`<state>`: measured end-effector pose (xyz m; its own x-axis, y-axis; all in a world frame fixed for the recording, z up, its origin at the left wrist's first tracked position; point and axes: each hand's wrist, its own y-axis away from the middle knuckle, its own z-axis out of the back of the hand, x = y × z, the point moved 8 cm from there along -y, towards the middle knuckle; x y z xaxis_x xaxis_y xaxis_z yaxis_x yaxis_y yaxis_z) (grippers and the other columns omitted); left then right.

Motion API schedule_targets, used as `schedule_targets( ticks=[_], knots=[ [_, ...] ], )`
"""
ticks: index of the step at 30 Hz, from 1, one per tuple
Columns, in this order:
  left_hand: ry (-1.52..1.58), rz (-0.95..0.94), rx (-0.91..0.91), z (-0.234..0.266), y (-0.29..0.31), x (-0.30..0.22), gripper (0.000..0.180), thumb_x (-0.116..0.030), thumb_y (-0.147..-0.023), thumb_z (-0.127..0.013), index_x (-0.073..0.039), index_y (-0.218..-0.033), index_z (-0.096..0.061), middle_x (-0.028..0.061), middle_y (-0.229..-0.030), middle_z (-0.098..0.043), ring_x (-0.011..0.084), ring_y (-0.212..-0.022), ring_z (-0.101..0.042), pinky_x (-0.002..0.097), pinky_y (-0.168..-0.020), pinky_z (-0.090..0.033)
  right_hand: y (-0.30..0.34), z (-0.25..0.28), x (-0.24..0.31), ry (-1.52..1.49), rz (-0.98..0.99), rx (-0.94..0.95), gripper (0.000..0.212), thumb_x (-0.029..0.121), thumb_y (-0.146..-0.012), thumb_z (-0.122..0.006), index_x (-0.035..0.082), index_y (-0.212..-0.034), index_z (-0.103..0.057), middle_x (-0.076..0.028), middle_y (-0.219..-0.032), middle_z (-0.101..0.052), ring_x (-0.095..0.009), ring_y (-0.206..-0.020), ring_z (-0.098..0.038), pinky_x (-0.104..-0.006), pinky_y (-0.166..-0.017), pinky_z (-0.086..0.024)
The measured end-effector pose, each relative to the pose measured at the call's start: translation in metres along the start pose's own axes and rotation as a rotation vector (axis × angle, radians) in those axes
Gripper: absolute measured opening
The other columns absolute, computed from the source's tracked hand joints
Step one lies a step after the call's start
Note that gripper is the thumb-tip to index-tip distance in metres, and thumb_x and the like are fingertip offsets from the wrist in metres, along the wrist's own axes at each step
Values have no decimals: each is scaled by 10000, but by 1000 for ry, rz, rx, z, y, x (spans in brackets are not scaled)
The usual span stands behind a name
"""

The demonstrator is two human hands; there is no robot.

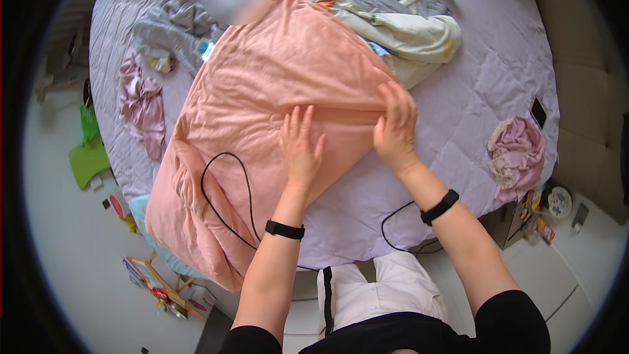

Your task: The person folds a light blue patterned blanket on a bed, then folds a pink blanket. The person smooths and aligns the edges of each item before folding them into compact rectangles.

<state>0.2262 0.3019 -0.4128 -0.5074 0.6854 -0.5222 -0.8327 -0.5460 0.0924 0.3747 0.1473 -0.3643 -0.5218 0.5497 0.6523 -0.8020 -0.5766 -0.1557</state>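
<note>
A peach-coloured quilt (242,85) lies spread on the bed in front of me, one corner pointing away and its near left part bunched in thick folds. My left hand (301,147) rests flat on its middle with the fingers spread. At the quilt's right corner, my right hand (396,124) has its fingers bent over the edge and the thumb below, gripping the fabric. A crease runs between the two hands. Over the quilt's left side loops a thin black cable (226,154). Each wrist wears a black band.
The bed has a lilac quilted cover (472,98). Cream and grey bedding (419,26) is heaped beyond the quilt. Crumpled pink cloths (141,105) lie left and right. A phone (538,113) sits near the right edge. A small easel (160,282) stands on the floor at left.
</note>
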Motion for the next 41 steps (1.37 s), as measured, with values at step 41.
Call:
schedule_targets(
  ticks=[41],
  knots=[
    [113, 1079, 416, 5, 436, 135, 913, -355, -795, -744, -306, -1552, -236, 109, -1608, -243, 391, -1459, -240, 561, -1160, -200, 278, -45, 89, 432, 308, 1108, 937, 255, -787, -769, 251, -1556, -234, -228, -1610, -115, -473, -1466, -131, -603, -1141, -227]
  ],
)
